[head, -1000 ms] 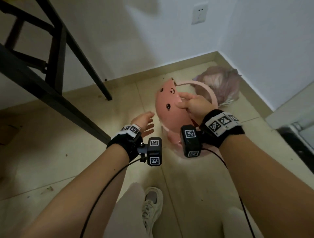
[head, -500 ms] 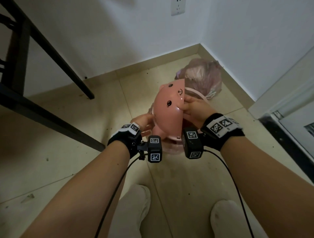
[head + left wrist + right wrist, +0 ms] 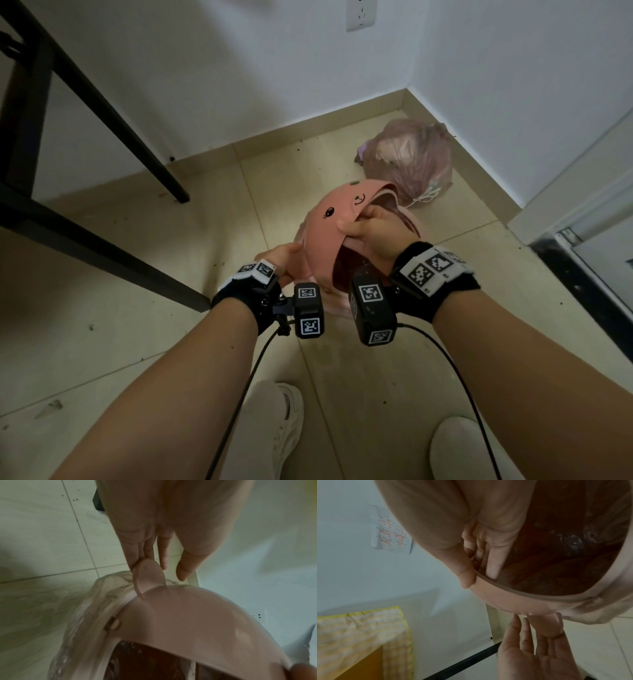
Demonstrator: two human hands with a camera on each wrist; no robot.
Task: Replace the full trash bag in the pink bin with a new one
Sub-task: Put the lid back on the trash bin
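Observation:
My right hand (image 3: 373, 233) grips the front edge of the pink pig-face lid (image 3: 335, 222), thumb (image 3: 465, 572) outside and fingers inside. The lid (image 3: 188, 615) is tilted over the pink bin (image 3: 416, 226). A thin translucent bag (image 3: 82, 615) lines the bin's rim. My left hand (image 3: 284, 257) lies beside the lid with straight fingers (image 3: 137, 555) touching its round ear (image 3: 147, 573). In the right wrist view the left hand (image 3: 530, 649) shows an open palm under the ear (image 3: 546, 626). The full, tied pinkish trash bag (image 3: 411, 157) sits in the corner behind the bin.
Black table legs (image 3: 137, 137) slant across the floor at left. A door frame and dark threshold (image 3: 582, 246) lie at right. My shoes (image 3: 277, 428) stand just before the bin. A yellow checked cloth (image 3: 359, 635) and a handwritten note (image 3: 390, 534) show in the right wrist view.
The lid has tipped from upright to lying flatter over the bin. My left hand has come up to the lid's ear. The right hand kept its grip.

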